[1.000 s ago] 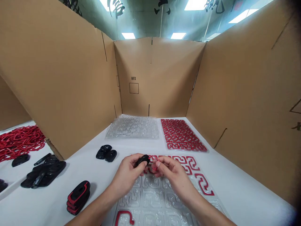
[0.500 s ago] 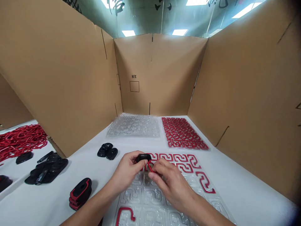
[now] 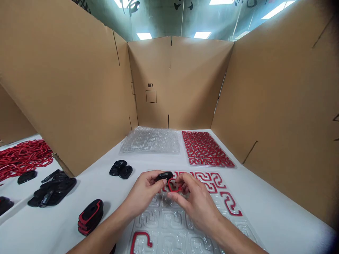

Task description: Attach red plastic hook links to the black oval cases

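Over the middle of a transparent molded tray [image 3: 173, 220], my left hand [image 3: 144, 188] pinches a small black oval plastic part [image 3: 165, 175] between thumb and fingers. A bent red plastic strip [image 3: 173, 191] hangs below that part's right end, seemingly touching it. My right hand [image 3: 196, 197] has its thumb and fingers curled around the strip's right side; the fingertips partly hide the grip. More red strips [image 3: 231, 204] lie in the tray's far rows and right side, and one red hooked strip [image 3: 140, 234] rests at its near left.
Left of the tray stands a stack of black parts with red trim [image 3: 90, 217]. Black parts lie in a small group [image 3: 121, 169] and a larger pile [image 3: 53, 188]. Behind are stacked transparent trays [image 3: 150, 141] and a red-filled tray [image 3: 206, 148]. Cardboard walls [image 3: 169, 81] enclose the table.
My right fingers have spread somewhat and shifted, and the red strip now shows as a wider loop beneath the black part. The black part has tilted and moved slightly right.
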The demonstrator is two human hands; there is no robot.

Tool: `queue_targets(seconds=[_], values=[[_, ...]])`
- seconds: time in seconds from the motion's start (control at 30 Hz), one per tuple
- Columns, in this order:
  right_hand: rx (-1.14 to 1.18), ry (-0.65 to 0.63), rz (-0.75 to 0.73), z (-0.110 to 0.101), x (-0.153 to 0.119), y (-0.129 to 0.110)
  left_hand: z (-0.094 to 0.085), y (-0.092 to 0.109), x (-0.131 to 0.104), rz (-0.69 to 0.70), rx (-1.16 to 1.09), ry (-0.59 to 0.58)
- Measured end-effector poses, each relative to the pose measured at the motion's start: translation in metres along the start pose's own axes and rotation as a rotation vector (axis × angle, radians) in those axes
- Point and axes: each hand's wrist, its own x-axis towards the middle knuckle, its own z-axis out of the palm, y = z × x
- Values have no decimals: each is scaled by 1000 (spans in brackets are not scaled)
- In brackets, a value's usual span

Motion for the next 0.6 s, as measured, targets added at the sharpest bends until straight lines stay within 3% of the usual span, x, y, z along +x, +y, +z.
queue_targets(seconds=[0.37,0.6], values=[[71,52,95,-6,7,3,-3,3,1,-80,-46,24],[106,23,-17,-4,5,6,-1,7,-1,-77,-38,26]])
